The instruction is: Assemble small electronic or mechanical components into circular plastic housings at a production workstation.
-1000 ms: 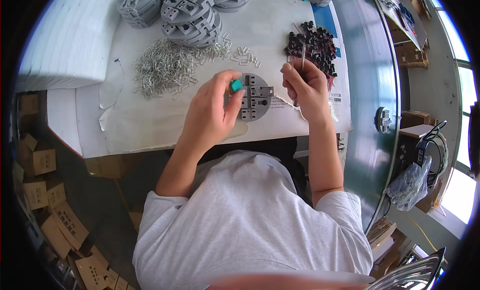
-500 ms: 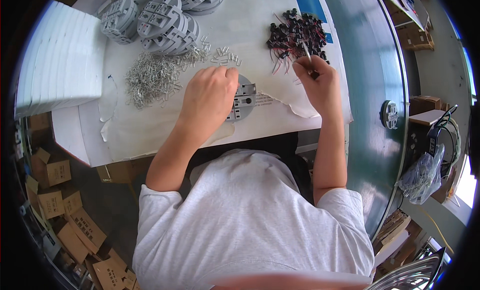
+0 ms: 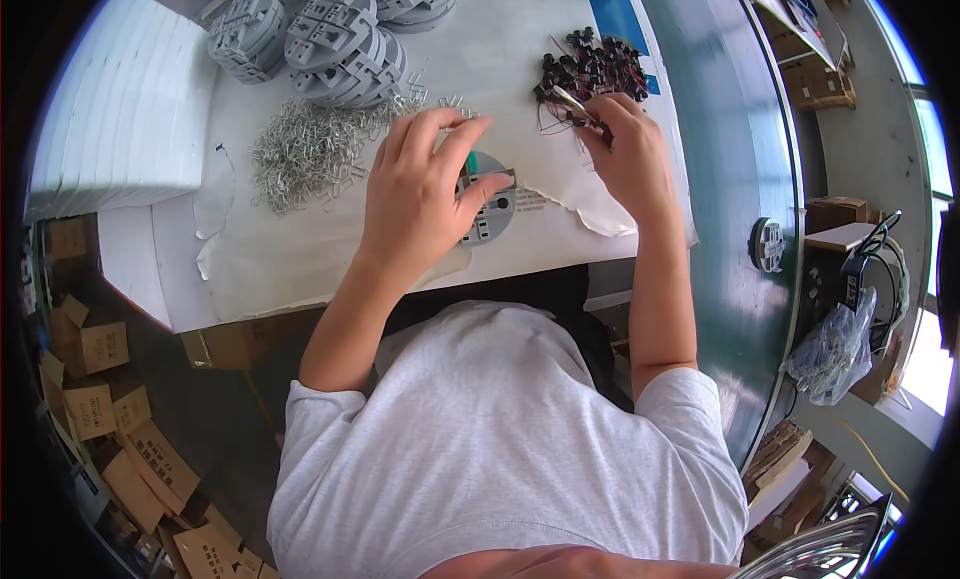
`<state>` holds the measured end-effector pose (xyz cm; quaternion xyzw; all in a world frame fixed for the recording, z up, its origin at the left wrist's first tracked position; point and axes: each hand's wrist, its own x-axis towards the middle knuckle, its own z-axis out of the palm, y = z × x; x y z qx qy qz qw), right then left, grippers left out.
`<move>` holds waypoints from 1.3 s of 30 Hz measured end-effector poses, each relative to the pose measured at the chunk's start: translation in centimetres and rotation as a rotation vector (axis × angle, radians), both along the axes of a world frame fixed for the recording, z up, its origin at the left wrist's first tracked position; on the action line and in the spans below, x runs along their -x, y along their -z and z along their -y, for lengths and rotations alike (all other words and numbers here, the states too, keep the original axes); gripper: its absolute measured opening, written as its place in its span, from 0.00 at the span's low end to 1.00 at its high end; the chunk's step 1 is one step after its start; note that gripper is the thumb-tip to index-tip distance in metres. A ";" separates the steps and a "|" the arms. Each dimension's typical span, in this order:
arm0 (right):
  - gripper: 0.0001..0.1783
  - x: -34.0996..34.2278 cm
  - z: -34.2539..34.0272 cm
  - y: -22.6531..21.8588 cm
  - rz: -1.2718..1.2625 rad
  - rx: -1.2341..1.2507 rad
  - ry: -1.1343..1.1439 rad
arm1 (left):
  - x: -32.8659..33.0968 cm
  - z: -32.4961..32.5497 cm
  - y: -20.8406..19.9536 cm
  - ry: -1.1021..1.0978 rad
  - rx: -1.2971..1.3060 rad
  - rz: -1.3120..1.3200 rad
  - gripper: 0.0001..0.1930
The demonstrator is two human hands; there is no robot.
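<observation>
One green block [image 3: 472,164] is showing now; the left hand [image 3: 412,191] is spreading its fingers [image 3: 463,137] over a round gray disc [image 3: 502,225] on the surface [image 3: 545,159]. The right hand [image 3: 630,159] is squeezing a shiny stick [image 3: 570,100].

So the upper left of the frame has a big stack of white sheets [image 3: 115,119], looks like foam, and the lower left is a jumble of open brown boxes [image 3: 150,469]. Over on the right there's a long glossy blue-green surface [image 3: 715,219], then a crumpled clear plastic bag [image 3: 832,357] with dark cables [image 3: 880,235] just above it. More cardboard [image 3: 778,461] is piled in the lower right, near a thin yellow line [image 3: 872,449], and super bright window panes [image 3: 930,364] sit along the right edge
</observation>
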<state>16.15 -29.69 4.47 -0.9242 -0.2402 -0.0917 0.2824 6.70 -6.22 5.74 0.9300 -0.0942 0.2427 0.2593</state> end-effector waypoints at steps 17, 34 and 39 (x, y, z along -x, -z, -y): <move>0.12 7.2 -5.0 -1.4 -0.588 -0.649 -0.217 | 3.7 -1.2 1.3 0.163 0.748 -0.229 0.09; 0.13 7.5 -3.3 0.3 -0.304 -0.250 -0.262 | 4.0 -1.3 2.5 0.088 0.407 -0.236 0.04; 0.11 7.5 -3.5 -0.4 -0.112 0.040 -0.276 | 4.2 -1.3 3.1 0.022 0.303 -0.257 0.04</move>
